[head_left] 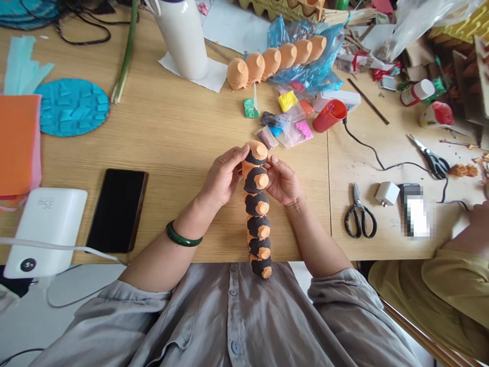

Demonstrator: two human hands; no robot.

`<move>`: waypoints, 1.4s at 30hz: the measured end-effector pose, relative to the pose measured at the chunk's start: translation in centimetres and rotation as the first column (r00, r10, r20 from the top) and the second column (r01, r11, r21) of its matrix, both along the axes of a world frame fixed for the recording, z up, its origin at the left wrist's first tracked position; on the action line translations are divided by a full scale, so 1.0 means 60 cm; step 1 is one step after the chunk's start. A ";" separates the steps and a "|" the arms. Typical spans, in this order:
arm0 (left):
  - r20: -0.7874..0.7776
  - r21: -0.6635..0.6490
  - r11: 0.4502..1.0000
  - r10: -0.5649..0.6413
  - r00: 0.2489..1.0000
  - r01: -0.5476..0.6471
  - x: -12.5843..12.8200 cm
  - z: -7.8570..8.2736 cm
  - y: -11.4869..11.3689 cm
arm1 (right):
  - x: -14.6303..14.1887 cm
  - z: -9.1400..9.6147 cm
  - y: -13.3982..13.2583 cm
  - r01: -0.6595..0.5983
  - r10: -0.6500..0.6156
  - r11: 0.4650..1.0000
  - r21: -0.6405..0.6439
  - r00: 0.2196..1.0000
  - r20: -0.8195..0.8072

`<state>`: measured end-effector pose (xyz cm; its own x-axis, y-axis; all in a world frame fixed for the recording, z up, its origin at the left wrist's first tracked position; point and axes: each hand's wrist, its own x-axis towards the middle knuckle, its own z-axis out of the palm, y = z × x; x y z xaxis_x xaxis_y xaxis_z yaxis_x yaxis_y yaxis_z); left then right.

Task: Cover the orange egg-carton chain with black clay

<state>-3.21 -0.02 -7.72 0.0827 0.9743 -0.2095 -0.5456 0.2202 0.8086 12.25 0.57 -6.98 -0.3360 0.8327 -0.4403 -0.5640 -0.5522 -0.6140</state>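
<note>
Between my two hands is a row of joined egg-carton cups (257, 205), covered in orange and black clay, with its near end reaching past the table edge over my shirt. The thumb and fingers of my left hand (225, 173) grip the far end from the left. My right hand (283, 179) pinches at the same end from the right; its fingertips are partly hidden behind the cups. Beyond my hands lie small packets of coloured clay, among them a green one (250, 107), a yellow one (287, 101) and a pink one (304, 129).
A second row, plain orange (271, 63), rests partly on a blue plastic bag (328, 66). A white jug (187, 43) and a red cup (329, 115) stand nearby. Scissors (359, 214) lie right, a phone (116, 210) and power bank (49, 229) left. Another person's sleeve (439, 285) is at right.
</note>
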 end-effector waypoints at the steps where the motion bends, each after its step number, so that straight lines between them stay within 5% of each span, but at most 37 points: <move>1: 0.007 -0.011 1.000 -0.021 1.000 0.021 0.000 -0.001 0.001 | 0.000 0.001 0.001 0.011 -0.011 1.000 -0.008 1.000 -0.002; 12: -0.063 0.055 0.995 -0.083 0.995 0.087 -0.011 0.012 0.003 | 0.004 0.003 0.003 0.062 -0.062 0.998 0.019 0.998 -0.007; 26: -0.116 0.140 0.990 0.037 0.993 -0.020 -0.005 0.007 -0.004 | 0.006 0.002 -0.004 -0.049 0.049 0.997 0.054 0.999 0.015; 34: -0.010 0.036 0.999 -0.016 1.000 0.016 0.000 0.022 -0.007 | 0.004 0.001 -0.005 -0.061 0.061 0.998 0.031 0.998 -0.001; 42: 0.001 -0.054 0.998 0.013 1.000 -0.013 -0.004 0.000 -0.001 | 0.002 -0.005 -0.004 -0.079 0.078 0.996 0.035 0.997 0.021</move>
